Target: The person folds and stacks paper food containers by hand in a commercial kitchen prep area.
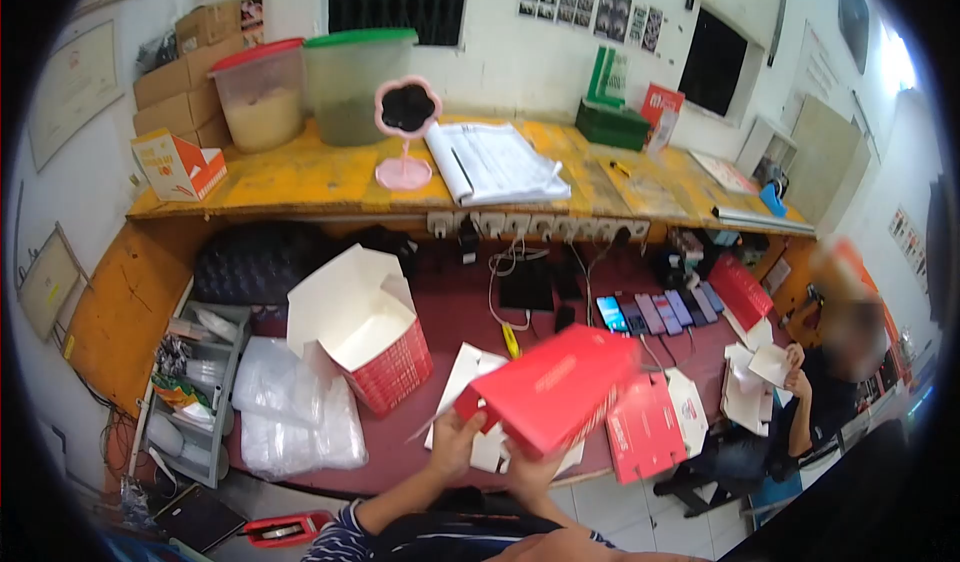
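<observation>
Left hand [455, 442] and right hand [528, 472] clamped on a red box [555, 390], held above the surface [450, 312]. Loose white inserts [470, 372] just beyond the hands could probably be knocked off.

Red box [555, 387], tilted, held above table edge

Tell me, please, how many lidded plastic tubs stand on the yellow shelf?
2: the red-lidded tub at the shelf's left end, and the green-lidded tub right beside it. Cardboard boxes behind might hide others.
</observation>
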The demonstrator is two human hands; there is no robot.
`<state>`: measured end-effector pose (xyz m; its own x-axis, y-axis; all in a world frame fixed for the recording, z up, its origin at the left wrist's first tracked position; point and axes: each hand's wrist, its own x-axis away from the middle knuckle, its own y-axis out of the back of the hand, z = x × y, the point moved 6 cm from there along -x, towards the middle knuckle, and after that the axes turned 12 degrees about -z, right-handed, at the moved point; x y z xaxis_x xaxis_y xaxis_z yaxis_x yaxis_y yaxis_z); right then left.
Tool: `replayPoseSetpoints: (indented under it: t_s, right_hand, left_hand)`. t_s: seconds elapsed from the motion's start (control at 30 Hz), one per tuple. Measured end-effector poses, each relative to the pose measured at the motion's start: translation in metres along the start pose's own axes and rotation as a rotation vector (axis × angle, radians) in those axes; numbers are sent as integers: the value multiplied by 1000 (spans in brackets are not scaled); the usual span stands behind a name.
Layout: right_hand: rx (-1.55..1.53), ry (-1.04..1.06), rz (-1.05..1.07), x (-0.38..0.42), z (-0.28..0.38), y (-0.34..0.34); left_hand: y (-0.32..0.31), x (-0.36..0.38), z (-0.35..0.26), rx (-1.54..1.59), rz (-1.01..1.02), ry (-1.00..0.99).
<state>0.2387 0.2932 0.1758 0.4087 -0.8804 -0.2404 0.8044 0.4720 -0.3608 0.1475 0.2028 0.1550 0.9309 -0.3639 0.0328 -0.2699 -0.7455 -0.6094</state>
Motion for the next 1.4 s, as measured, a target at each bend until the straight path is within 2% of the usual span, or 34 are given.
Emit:
replayPoseSetpoints:
  t_s: [0.03,0.07,0.1,0.17,0.2,0.23,0.3,0.33,0.4,0.43,0.47,0.5,0.53,0.57,0.6,0.63,0.7,0.73,0.77,0.83,0.87,0.9,0.93,1.0,1.03,1.07,1.13,1.17,1.23,1.27,1.3,1.37,1.4]
  right_hand:
    - [10,-7,1,8,-15,-2]
    - [200,114,41,8,-20,-3]
    - [195,124,48,1,-20,-7]
    - [186,271,223,0,-16,-17]
    - [552,675,382,2,-28,-13]
    - [562,644,400,-5,-40,0]
    - [752,424,839,-2,-71,13]
    - [758,432,846,-12,-59,16]
    - [69,-263,662,-40,-22,21]
    - [-279,-603,534,-44,-8,23]
    - [-633,-935,376,-44,-5,24]
    - [-634,-929,377,-49,-6,25]
    - [-241,-727,551,-53,-11,25]
    - [151,-512,694,-52,-17,25]
    - [-36,-627,602,-51,-24,23]
    - [-44,-628,589,-45,-22,9]
    - [-326,-631,233,-41,-14,-14]
    - [-306,-547,250,-35,-18,-20]
    - [-281,-467,261,-30,-21,-25]
    - [-349,-476,156,-26,-16,-34]
    - [-318,-340,128,-28,-13,-33]
    - [-280,-197,100,-28,-8,-30]
    - [-272,-172,53,-25,-8,-28]
    - [-45,-121,-94,-29,-1,-22]
    - [41,-83,-93,-29,8,-24]
    - [11,-43,-59,-27,12,-29]
    - [4,-6,2,-16,11,-37]
    - [6,-5,-32,-15,7,-30]
    - [171,-159,76,-13,-10,-30]
    - [124,-70,-46,-20,-1,-20]
    - [122,-67,-59,-32,6,-11]
    - [-413,-500,121,-51,3,-5]
    - [-433,-634,176,-55,-19,8]
  left_hand:
    - [-7,0,-5,128,17,-52]
    - [-13,2,-6,178,58,47]
    - [-12,-1,-12,183,62,35]
    - [-12,2,-2,481,51,467]
    - [-7,3,-3,423,-65,517]
    - [1,-4,0,415,-97,520]
    - [28,-12,4,372,-3,679]
    - [43,-13,-1,383,0,674]
    - [63,-23,-18,-99,213,397]
    - [67,-25,-29,-90,223,385]
    - [69,-22,-44,-233,274,340]
    - [68,-20,-51,-379,322,299]
    - [68,-23,-51,-381,327,299]
    - [68,-27,-56,-210,290,208]
    - [70,-31,-61,-42,251,121]
    - [72,-32,-55,-51,258,129]
    - [61,-14,-32,-18,645,149]
    - [54,-8,-13,-127,694,82]
    - [42,9,-14,-279,389,203]
    - [32,15,-2,323,113,460]
    - [33,24,-2,300,124,501]
    - [37,28,-7,337,86,454]
    - [36,29,-11,383,62,406]
    - [21,22,-8,513,48,327]
    - [11,15,-4,578,39,296]
    - [-1,8,7,581,85,345]
    - [-2,7,-25,-420,-129,-768]
    - [-4,6,-28,-426,-98,-751]
    - [-2,-7,-25,-150,-66,-231]
    - [-13,-4,-34,-126,-36,-222]
    - [-8,-8,-34,-129,-25,-216]
    - [17,-19,-35,-464,-12,-333]
    - [29,-29,-23,-458,36,-257]
